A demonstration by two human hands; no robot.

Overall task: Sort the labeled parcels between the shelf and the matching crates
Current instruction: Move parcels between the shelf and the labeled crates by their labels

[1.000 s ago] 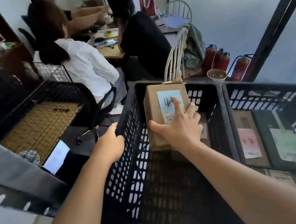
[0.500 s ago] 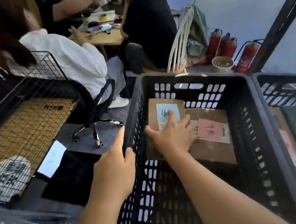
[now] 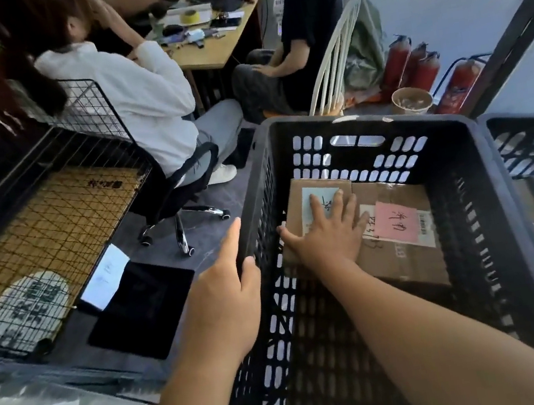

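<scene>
A black slotted crate [image 3: 368, 124] fills the middle of the view. Inside, at its far left, lies a cardboard parcel with a pale blue label [image 3: 302, 193]. My right hand [image 3: 329, 231] rests flat on top of it, fingers spread, thumb at its left edge. Beside it on the right lies a larger cardboard parcel with a pink label [image 3: 396, 221]. My left hand [image 3: 228, 298] grips the crate's left rim. A second black crate [image 3: 525, 129] at the right edge holds more flat parcels.
A wire shelf [image 3: 52, 213] with a woven mat and a printed fan stands to the left. Two people sit at a desk [image 3: 212, 51] beyond the crates. A white chair [image 3: 337, 56], red fire extinguishers [image 3: 411, 66] and a bowl [image 3: 411, 101] stand behind.
My right hand has lowered the blue-labelled parcel from upright above the crate down to its floor, flat beside the pink-labelled one. My left hand kept its hold on the rim.
</scene>
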